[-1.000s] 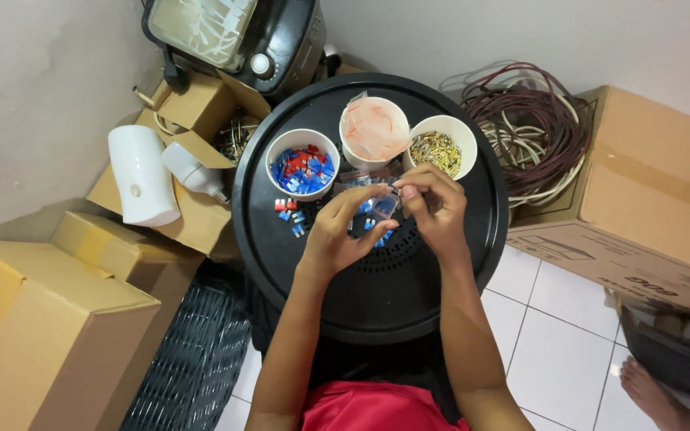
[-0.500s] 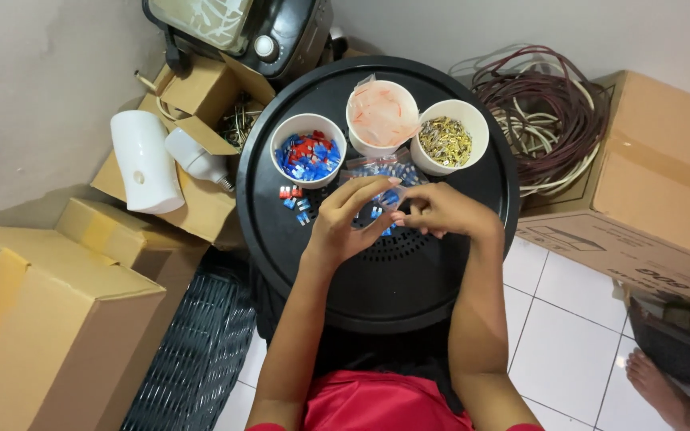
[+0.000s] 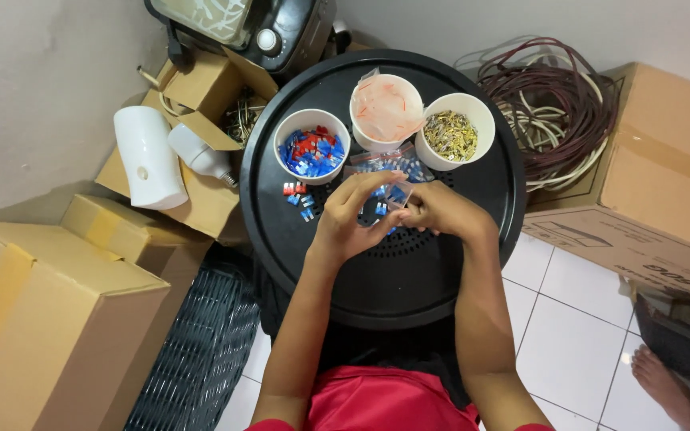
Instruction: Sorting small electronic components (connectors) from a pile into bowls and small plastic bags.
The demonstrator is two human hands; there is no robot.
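Since half a second ago both hands have moved a little closer together over the round black tabletop [image 3: 409,279]. The left hand [image 3: 353,219] and the right hand [image 3: 441,211] both pinch a small clear bag of blue pieces [image 3: 389,179], held just above the tabletop centre. At 11 o'clock stands a white cup of red and blue pieces [image 3: 311,148], at 12 o'clock a cup with a pink bag [image 3: 386,110], at 1 o'clock a cup of brass pieces [image 3: 454,132]. Loose pieces [image 3: 299,199] lie at 10 o'clock.

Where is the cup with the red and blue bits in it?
In the head view, the white cup of red and blue pieces stands at the back left of the round black tray, left of the cup holding a pinkish bag, just beyond the left hand.
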